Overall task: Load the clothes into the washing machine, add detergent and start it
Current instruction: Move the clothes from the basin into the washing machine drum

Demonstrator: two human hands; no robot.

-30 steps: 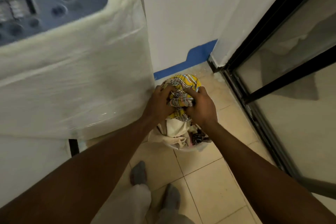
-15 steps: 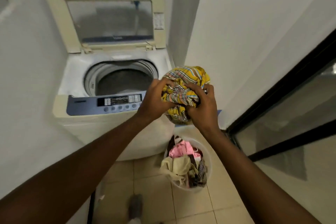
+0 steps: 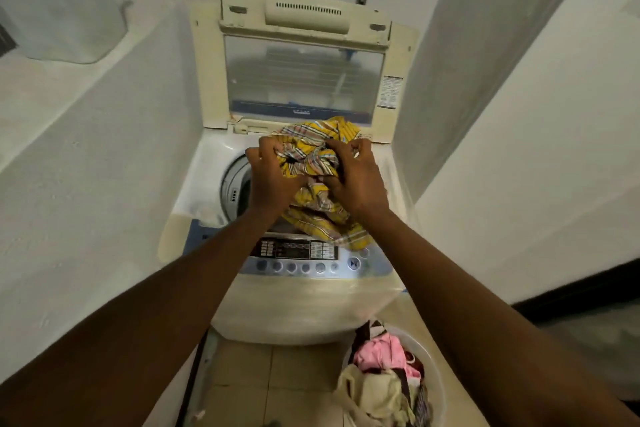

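A cream top-loading washing machine [image 3: 304, 302] stands ahead with its lid [image 3: 301, 80] raised upright. Both hands hold a bunched yellow plaid cloth [image 3: 311, 163] over the drum opening [image 3: 235, 187]. My left hand [image 3: 270, 180] grips the cloth's left side and my right hand [image 3: 356, 180] grips its right side. A loose end of the cloth hangs down onto the blue control panel [image 3: 294, 258]. Most of the drum is hidden behind the cloth and hands.
A white laundry basket [image 3: 434, 367] on the tiled floor at the lower right holds pink, cream and dark clothes. White walls close in on both sides of the machine. A ledge runs along the left wall. A dark door frame [image 3: 571, 288] lies at right.
The hands lifted the yellow plaid cloth out of the basket, carried it up and left, and now hold it over the drum opening. The view rose from the floor to the machine's top.
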